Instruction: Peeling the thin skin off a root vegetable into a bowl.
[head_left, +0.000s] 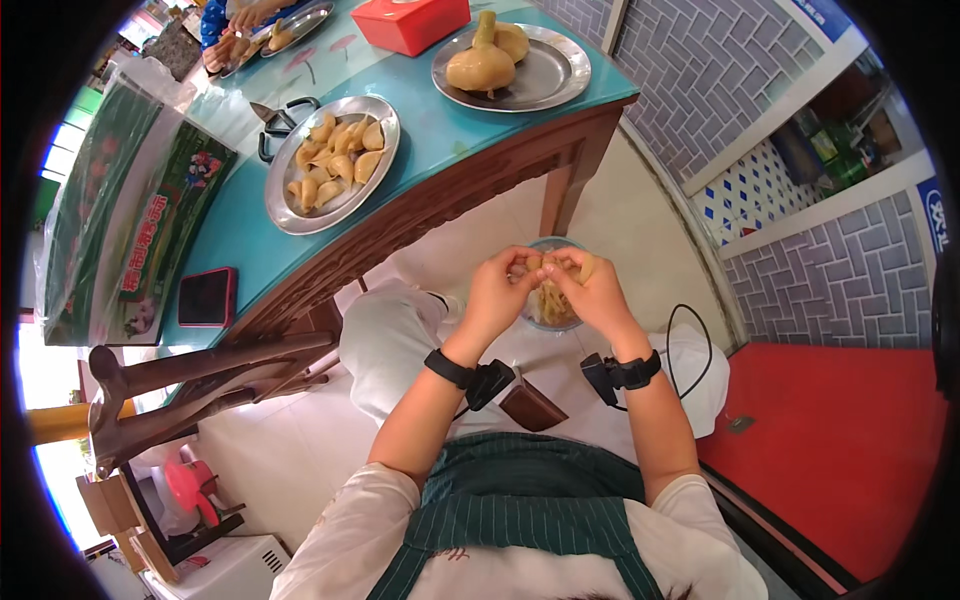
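Note:
My left hand (504, 283) and my right hand (586, 286) meet fingertip to fingertip over a bluish bin (559, 327) on the floor. A small pale-yellow garlic piece (534, 263) is pinched at my left fingertips. Another yellowish garlic piece (586, 268) sits in my right hand, partly covered by the fingers. Below them, yellowish peelings (553, 301) lie in the bin. On the table, an oval metal plate (281, 201) carries several loose garlic cloves (342, 166). A second metal plate (559, 71) bears two whole garlic bulbs (481, 69), one with a thick stem.
Scissors (279, 120) with black handles lie beside the clove plate on the turquoise table (420, 124). A phone (207, 298), a plastic-wrapped green box (142, 217) and a red box (411, 22) rest there too. Across the table, another person's hands (238, 36) work over plates. A wooden chair (202, 375) stands left.

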